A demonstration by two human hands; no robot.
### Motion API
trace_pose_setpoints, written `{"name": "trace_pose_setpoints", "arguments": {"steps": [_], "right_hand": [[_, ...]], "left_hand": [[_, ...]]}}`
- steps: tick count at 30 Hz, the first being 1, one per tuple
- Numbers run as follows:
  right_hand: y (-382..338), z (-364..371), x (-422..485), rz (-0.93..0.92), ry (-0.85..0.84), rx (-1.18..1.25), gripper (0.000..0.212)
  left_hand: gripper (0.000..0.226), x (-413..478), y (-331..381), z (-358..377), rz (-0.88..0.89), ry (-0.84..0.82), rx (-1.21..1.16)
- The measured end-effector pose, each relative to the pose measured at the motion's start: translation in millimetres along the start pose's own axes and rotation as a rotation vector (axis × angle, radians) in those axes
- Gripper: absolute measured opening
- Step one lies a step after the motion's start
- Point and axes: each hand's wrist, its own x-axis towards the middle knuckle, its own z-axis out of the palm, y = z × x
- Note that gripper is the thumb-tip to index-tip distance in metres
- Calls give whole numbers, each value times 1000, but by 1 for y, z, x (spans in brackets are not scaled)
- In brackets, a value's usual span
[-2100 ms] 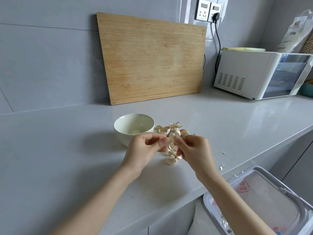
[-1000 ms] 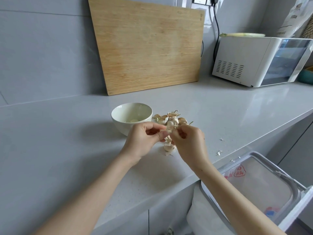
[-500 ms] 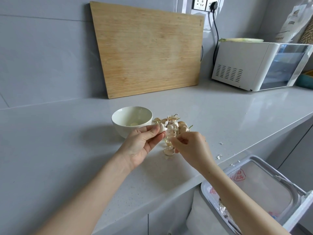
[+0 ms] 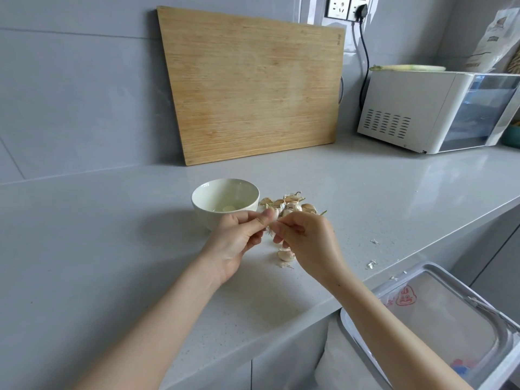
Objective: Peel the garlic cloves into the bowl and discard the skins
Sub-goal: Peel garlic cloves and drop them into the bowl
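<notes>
1. Left hand (image 4: 239, 235) pinched clove (image 4: 274, 213) at frame centre, roughly upright
2. Right hand (image 4: 306, 237) pinched same clove from the right, fingers curled
3. Bowl (image 4: 202, 212) just upper left of clove, nearer left hand; bin (image 4: 439, 322) lower right

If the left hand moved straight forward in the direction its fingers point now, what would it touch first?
Most likely the pile of unpeeled garlic cloves just beyond the clove that the left hand pinches. The right hand, picking at that clove, lies close beside this line, and depth is unclear.
</notes>
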Motion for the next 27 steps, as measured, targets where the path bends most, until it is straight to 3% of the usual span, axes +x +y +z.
{"name": "trace_pose_setpoints", "arguments": {"steps": [4,8,14,24,27], "right_hand": [[-2,-4,-2,-64,-53,-76,22],[0,-6,-3,-110,-55,-131,11],[1,-6,-7,-169,41,-169,14],[6,-13,-23,-238,157,-102,18],[10,-18,-19,-234,195,-211,18]], "left_hand": [[9,1,9,-8,-54,-135,73],[16,0,11,-9,-87,-195,86],[21,0,6,-2,-128,-159,-69],[20,1,-1,0,-45,-42,-31],[22,1,-3,2,-56,-31,-42]]}}
